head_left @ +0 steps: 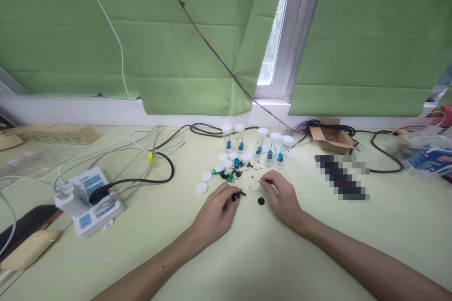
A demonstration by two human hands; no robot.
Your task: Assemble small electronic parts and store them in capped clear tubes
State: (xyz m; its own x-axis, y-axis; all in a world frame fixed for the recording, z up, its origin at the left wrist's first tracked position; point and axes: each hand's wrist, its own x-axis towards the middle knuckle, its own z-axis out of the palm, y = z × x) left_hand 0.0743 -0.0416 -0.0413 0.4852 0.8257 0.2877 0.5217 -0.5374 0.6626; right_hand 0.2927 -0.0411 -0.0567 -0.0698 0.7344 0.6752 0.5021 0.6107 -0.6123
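Pinching a black part (236, 195) in my left hand (216, 208), seemingly a wire (255, 179) in my right hand (281, 196), I'm seeing filled tubes (271, 149) near the table's (226, 268) far edge, loose caps (201, 188) remaining.

Table (233, 268): open passage between the forearms (165, 259) and to the right of the right fingers (271, 178); obstructed beyond by loose white caps (202, 188) and standing capped tubes (270, 149), at left by a cabled power strip (85, 223), at right rear by a cardboard box (332, 144).
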